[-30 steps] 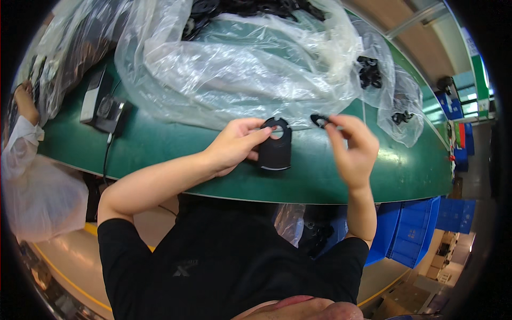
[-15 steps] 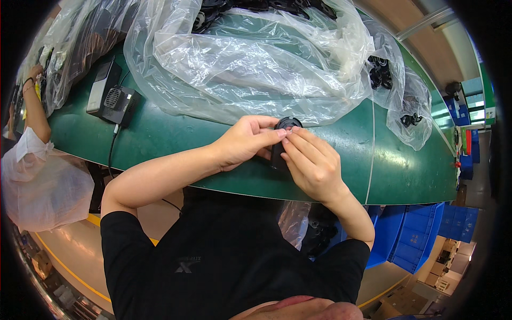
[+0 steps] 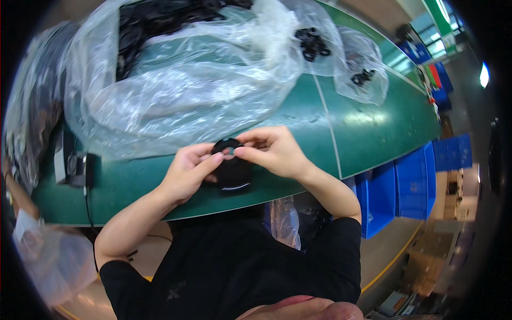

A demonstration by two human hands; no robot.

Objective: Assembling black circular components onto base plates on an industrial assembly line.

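L hand [image 3: 188,169] & R hand [image 3: 273,152] pinching blk holed plate [image 3: 233,176], over counter [image 3: 381,125] near side, clear bag [image 3: 170,98] far L

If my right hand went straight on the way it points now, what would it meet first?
The black plate, which your right hand seems to be touching. Past that, probably your left hand, though depth is hard to judge.

Glare streaks the clear bag [image 3: 176,98] and green table [image 3: 370,125]; fisheye edges darken.

Black plate [image 3: 233,177] partly behind fingers [image 3: 249,155]
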